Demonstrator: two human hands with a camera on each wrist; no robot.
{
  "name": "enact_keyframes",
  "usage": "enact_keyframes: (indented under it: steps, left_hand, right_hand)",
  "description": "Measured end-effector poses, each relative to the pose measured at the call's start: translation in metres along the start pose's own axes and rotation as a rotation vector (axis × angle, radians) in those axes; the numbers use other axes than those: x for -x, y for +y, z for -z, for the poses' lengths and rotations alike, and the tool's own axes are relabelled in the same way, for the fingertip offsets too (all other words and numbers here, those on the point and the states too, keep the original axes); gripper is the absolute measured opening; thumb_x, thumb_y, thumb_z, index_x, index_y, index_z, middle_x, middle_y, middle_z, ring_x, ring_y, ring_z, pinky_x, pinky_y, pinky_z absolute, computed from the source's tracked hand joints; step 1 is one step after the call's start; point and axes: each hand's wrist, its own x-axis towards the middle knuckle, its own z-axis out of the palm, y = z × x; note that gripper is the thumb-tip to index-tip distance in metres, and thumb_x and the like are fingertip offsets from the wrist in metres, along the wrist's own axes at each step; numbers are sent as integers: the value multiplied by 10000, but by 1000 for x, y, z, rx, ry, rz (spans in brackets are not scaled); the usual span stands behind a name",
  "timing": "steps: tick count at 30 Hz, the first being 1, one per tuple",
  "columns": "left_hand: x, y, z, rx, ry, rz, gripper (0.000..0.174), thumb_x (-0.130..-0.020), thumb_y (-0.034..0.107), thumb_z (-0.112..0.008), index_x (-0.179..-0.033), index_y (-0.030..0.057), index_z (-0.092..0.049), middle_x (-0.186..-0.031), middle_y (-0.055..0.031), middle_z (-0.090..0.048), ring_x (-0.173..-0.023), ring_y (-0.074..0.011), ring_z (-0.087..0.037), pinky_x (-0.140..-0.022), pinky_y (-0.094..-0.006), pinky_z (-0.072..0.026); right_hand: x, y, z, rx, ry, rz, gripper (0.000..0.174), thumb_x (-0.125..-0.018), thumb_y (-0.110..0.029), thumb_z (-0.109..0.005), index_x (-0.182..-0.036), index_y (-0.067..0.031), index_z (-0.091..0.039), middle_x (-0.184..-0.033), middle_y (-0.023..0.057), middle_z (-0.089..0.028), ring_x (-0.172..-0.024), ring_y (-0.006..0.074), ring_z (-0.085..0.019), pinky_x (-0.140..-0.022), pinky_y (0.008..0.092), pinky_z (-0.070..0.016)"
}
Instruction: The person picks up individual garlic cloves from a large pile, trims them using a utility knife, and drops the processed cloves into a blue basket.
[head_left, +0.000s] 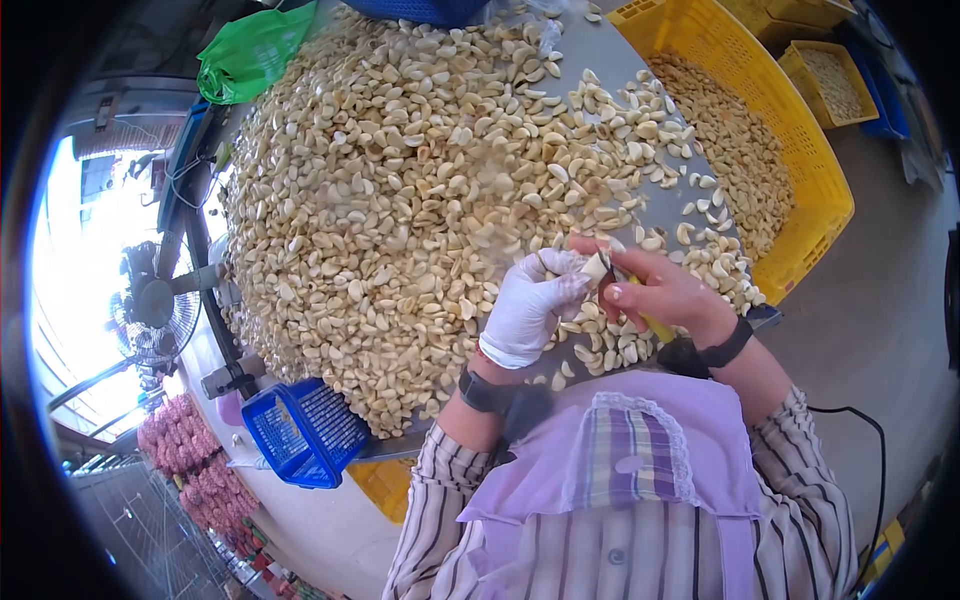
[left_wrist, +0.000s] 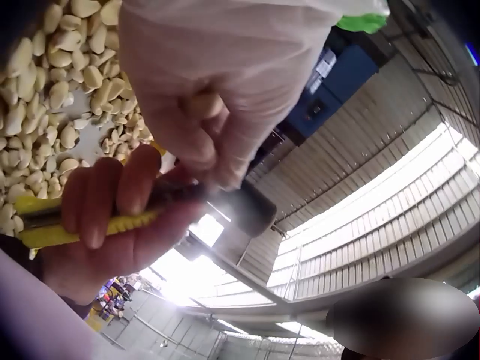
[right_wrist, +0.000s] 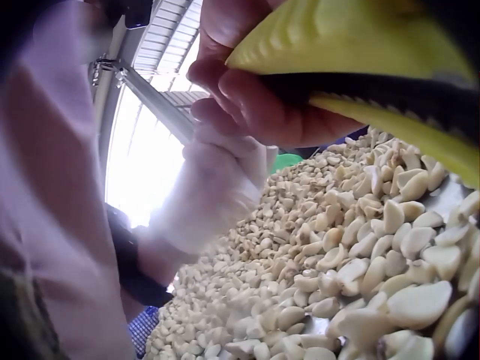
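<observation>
Over the near right edge of a wide pile of peeled garlic cloves [head_left: 400, 190], both hands meet in front of the apron. The left hand [head_left: 527, 308] wears a white glove and pinches a pale garlic clove [head_left: 595, 268] at its fingertips. Another clove [left_wrist: 204, 106] shows between the gloved fingers in the left wrist view. Bare fingers of the right hand [head_left: 668, 288] curl round a knife with a yellow and black handle [left_wrist: 124, 223]. Its dark blade end is close against the clove, partly hidden by the fingers. In the right wrist view the yellow handle [right_wrist: 345, 37] fills the upper right.
Cloves cover most of the grey metal table [head_left: 598, 50]. On the right stands a yellow crate [head_left: 825, 205] of cloves, with a smaller yellow crate [head_left: 855, 115] beyond. A blue basket [head_left: 290, 450] is at the near left, a green bag [head_left: 250, 55] far left, beside a fan [head_left: 155, 300].
</observation>
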Motion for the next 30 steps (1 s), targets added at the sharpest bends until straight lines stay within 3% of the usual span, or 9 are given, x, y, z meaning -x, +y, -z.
enact_keyframes:
  steps: [5,12,18,22,24,26,28,29,30]
  left_hand:
    - [-2,-16,17,262,-209,56,467,-700,160,-773,-1082,13,-548,-787,-43,-585,-490,-80,-462,-410,-200,-330]
    - [-6,0,15,93,-263,-161,243,-749,64,-721,-949,50,-582,-951,-74,-625,-644,-90,-582,-484,-187,-439]
    - [-3,17,-8,-235,5,-110,195,-764,26,-702,-931,34,-600,-820,-52,-654,-671,-117,-609,-526,-196,-474]
    - [-6,3,19,110,-312,-34,191,-731,-6,-680,-867,47,-556,-881,-85,-614,-623,-141,-590,-467,-229,-467]
    - [-14,8,0,538,-594,-87,190,-719,14,-666,-841,44,-524,-887,-96,-563,-573,-183,-558,-433,-242,-449]
    - [-26,20,-1,455,-492,-153,178,-760,96,-644,-840,1,-516,-876,-101,-526,-543,-218,-533,-463,-260,-450]
    - [-60,32,13,-1278,-17,-1020,267,-806,252,-642,-841,1,-556,-817,-94,-556,-567,-231,-561,-537,-315,-478]
    - [-77,32,15,-1277,-13,-1023,267,-806,252,-642,-841,1,-556,-817,-94,-556,-567,-231,-561,-537,-315,-478]
    - [-95,31,15,-1305,183,-731,287,-812,292,-645,-855,15,-583,-775,-82,-567,-578,-233,-565,-577,-323,-481]
  right_hand:
    - [-3,1,-2,30,-129,-24,547,-896,-242,-554,-1411,-196,-374,-742,-22,-574,-534,34,-464,-491,184,-406]
    - [-5,0,-1,-80,-188,37,551,-891,-275,-562,-1407,-213,-381,-741,-8,-581,-544,40,-479,-500,187,-411]
    - [-3,-3,-1,-69,-62,57,557,-904,-246,-539,-1425,-215,-345,-740,3,-571,-530,41,-473,-483,198,-412]
    - [-1,-5,2,-3,-90,18,542,-920,-200,-499,-1433,-199,-324,-729,2,-551,-512,41,-468,-472,185,-404]
    - [-7,5,9,-322,73,45,525,-934,-201,-465,-1427,-112,-308,-735,25,-527,-471,57,-458,-446,166,-396]
    - [-9,11,19,-449,138,104,463,-958,-201,-424,-1408,-126,-341,-711,25,-513,-431,67,-451,-406,179,-396]
    - [-6,11,24,-561,302,133,440,-969,-219,-419,-1398,-143,-355,-711,28,-515,-418,72,-455,-373,194,-393]
    - [-7,13,26,-605,301,167,434,-973,-248,-424,-1393,-155,-363,-707,27,-513,-405,76,-449,-367,205,-393]
    - [-7,13,25,-602,295,166,434,-973,-248,-424,-1393,-155,-363,-707,27,-513,-405,76,-449,-367,205,-393]
